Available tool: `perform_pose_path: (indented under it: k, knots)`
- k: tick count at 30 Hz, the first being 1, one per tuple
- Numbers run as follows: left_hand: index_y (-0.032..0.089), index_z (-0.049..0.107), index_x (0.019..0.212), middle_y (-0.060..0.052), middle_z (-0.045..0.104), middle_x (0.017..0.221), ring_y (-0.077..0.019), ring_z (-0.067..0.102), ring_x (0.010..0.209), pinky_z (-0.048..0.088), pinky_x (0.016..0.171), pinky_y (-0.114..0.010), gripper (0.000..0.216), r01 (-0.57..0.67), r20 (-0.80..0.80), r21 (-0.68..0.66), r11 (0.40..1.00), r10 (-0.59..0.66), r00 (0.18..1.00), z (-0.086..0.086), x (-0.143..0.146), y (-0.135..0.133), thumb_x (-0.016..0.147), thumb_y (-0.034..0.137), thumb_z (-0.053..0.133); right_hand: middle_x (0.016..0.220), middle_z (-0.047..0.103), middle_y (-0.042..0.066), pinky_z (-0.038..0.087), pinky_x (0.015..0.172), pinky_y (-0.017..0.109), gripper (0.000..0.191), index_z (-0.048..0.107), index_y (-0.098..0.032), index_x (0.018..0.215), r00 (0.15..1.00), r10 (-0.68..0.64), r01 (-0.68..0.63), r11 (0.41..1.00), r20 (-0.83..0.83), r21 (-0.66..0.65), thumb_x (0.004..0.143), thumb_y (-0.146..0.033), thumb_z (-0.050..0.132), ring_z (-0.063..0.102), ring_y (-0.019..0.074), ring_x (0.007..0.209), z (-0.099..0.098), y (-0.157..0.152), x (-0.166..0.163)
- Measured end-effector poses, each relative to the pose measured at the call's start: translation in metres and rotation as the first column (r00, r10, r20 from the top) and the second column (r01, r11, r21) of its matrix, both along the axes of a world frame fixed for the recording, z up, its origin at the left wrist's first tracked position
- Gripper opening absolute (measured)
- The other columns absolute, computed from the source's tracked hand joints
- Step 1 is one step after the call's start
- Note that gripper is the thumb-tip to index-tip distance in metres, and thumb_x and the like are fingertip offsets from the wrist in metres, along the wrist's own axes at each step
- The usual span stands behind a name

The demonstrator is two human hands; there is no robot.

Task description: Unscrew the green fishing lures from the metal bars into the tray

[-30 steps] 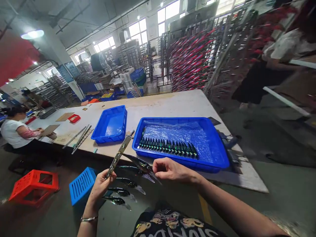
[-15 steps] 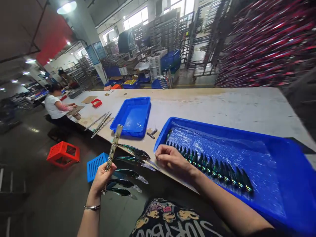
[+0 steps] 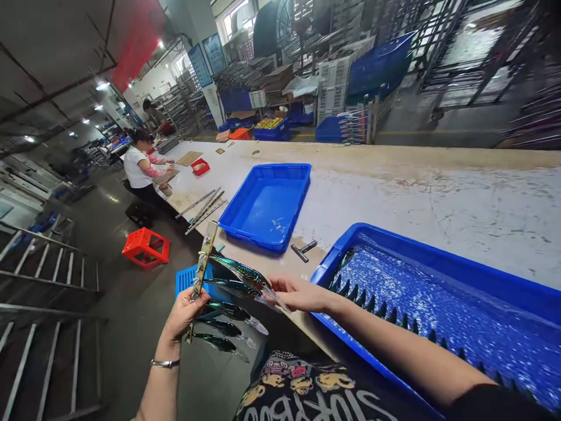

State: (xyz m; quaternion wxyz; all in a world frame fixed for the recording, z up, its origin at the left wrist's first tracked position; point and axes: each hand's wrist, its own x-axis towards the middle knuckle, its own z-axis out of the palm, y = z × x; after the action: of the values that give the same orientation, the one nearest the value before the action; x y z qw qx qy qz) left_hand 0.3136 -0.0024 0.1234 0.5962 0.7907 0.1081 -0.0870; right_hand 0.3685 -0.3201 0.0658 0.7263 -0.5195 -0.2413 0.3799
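Observation:
My left hand (image 3: pixel 184 313) is closed around a long metal clip bar (image 3: pixel 204 264) that stands tilted upright. Several dark green fishing lures (image 3: pixel 228 310) hang sideways from the bar, one above another. My right hand (image 3: pixel 294 293) pinches the clear lip end of the topmost lure (image 3: pixel 242 271), which points up and left toward the bar. Just to the right, a large blue tray (image 3: pixel 333 260) lined with bubble wrap holds a row of several similar lures (image 3: pixel 381 310) laid side by side.
A smaller blue tray (image 3: pixel 267 204) sits on the long pale table (image 3: pixel 416 187), with loose metal bars (image 3: pixel 204 206) beside it. A seated person in white (image 3: pixel 139 169) works at the table's far end. A red stool (image 3: pixel 146 248) and blue crate (image 3: pixel 188 279) stand on the floor.
The view has swung left and closer to the table. My right hand has shifted down along the top lure to its lip end. The left hand keeps its hold on the bar.

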Motion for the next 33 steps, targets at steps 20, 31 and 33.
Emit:
perform_pose_path:
  k: [20, 31, 33]
  knots:
    - [0.016, 0.059, 0.079, 0.012, 0.031, 0.049, -0.0044, 0.025, 0.042, 0.017, 0.044, -0.020, 0.049, 0.372, -0.013, -0.127, 0.919, -0.377, 0.926, -0.026, 0.224, 0.097, 0.070, 0.060, 0.080, 0.063, 0.046, -0.008, 0.024, 0.049, 0.021, 0.030, 0.058, -0.018, 0.084, 0.797, -0.602, 0.603, 0.797, -0.055, 0.017, 0.075, -0.040, 0.077, 0.032, 0.0058, 0.052, -0.011, 0.097, 0.103]
    - [0.017, 0.058, 0.080, 0.012, 0.032, 0.047, -0.0045, 0.027, 0.040, 0.019, 0.042, -0.019, 0.046, 0.378, 0.029, -0.191, 0.906, -0.380, 0.924, -0.028, 0.240, 0.077, 0.072, 0.056, 0.080, 0.067, 0.055, -0.003, 0.028, 0.044, 0.020, 0.031, 0.059, -0.020, 0.079, 0.869, -0.440, 0.430, 0.898, -0.227, -0.096, 0.081, -0.050, 0.065, 0.039, 0.0079, 0.051, -0.035, 0.109, 0.095]
    - [0.017, 0.058, 0.081, 0.012, 0.032, 0.048, -0.0044, 0.027, 0.041, 0.019, 0.042, -0.019, 0.044, 0.379, 0.017, -0.177, 0.908, -0.383, 0.924, -0.029, 0.236, 0.070, 0.073, 0.054, 0.080, 0.064, 0.052, -0.005, 0.033, 0.047, 0.022, 0.029, 0.058, -0.021, 0.077, 0.910, -0.399, 0.385, 0.914, -0.112, -0.127, 0.082, -0.048, 0.068, 0.041, 0.0087, 0.052, -0.030, 0.105, 0.090]
